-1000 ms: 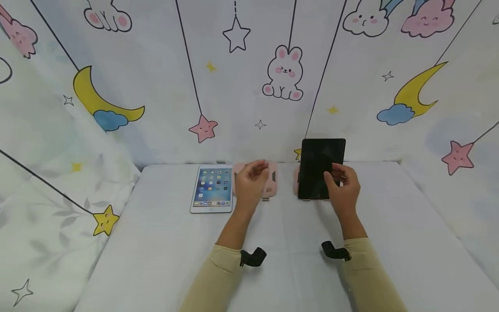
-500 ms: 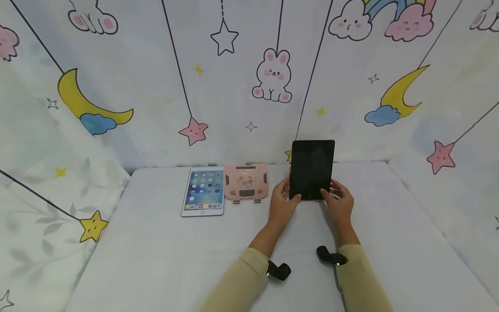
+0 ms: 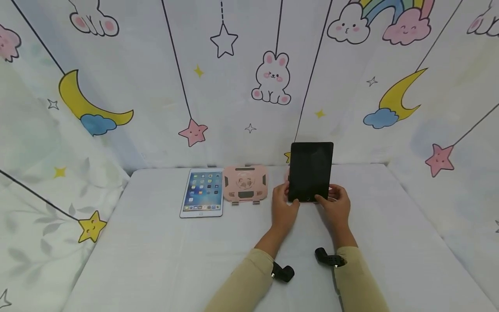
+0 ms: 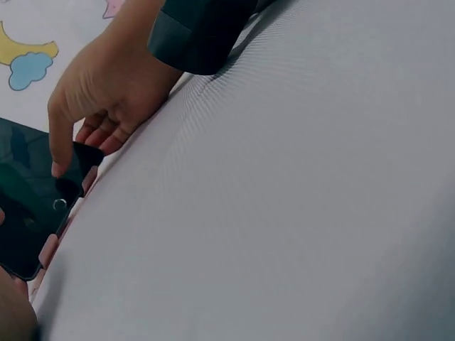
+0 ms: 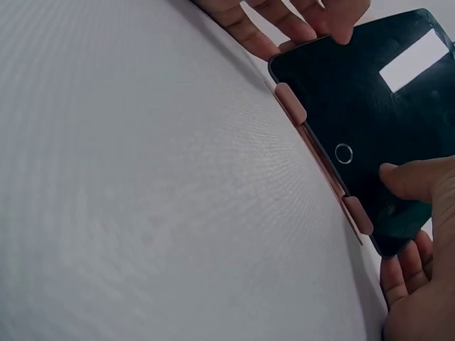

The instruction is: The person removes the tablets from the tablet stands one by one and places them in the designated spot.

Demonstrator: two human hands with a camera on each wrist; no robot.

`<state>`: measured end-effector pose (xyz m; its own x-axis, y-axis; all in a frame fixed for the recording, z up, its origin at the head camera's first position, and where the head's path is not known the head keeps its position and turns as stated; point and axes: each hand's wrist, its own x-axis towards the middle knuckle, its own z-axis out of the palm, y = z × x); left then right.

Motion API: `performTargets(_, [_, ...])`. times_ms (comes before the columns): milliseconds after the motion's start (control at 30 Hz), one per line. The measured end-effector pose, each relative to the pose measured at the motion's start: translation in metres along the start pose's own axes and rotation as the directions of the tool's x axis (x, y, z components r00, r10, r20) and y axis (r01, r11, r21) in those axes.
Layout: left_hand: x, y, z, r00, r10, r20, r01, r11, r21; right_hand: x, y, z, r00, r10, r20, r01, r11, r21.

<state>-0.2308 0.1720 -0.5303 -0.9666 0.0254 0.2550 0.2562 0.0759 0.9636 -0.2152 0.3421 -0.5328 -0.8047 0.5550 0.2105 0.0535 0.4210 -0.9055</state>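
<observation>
A black tablet [image 3: 310, 169], its screen dark, leans upright at the back of the table. My left hand [image 3: 283, 212] grips its lower left corner, thumb on the front and fingers at the edge. At the lower right corner my right hand [image 3: 337, 210] holds it the same way. In the right wrist view, two pink hooks [image 5: 290, 103] catch the tablet's bottom edge, by the round home button. They belong to a pink stand mostly hidden behind the tablet. In the left wrist view the left thumb [image 4: 61, 153] lies on the dark glass.
To the left lie a white tablet [image 3: 202, 193] with a lit home screen and a pink tablet stand [image 3: 245, 184] with two hooks at its front. A patterned cloth [image 3: 234, 86] hangs behind the white table [image 3: 175, 260].
My left hand has come from over the pink stand rightward to the black tablet. My right hand has shifted down to its lower right corner. Over the last half second, both barely move.
</observation>
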Motion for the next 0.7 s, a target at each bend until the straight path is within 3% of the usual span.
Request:
performTargets(200, [0.002, -0.003, 0.006, 0.990, -0.018, -0.140, 0.029, 0.996, 0.080, -0.002, 0.001, 0.005, 0.998, 0.059, 0.006, -0.059, 0.995, -0.085])
performTargets(300, [0.001, -0.005, 0.005, 0.986, 0.001, -0.166, 0.015, 0.995, 0.098, -0.004, 0.000, 0.006, 0.996, 0.085, 0.006, -0.084, 0.993, -0.087])
performTargets(500, [-0.003, -0.012, 0.003, 0.994, 0.063, -0.085, -0.058, 0.997, 0.058, -0.006, 0.002, 0.004, 0.996, 0.093, 0.001, -0.093, 0.993, -0.074])
performTargets(700, [0.001, -0.012, -0.001, 0.994, 0.113, 0.007, -0.113, 0.994, -0.012, -0.002, -0.001, 0.001, 0.999, 0.040, 0.001, -0.040, 0.999, -0.022])
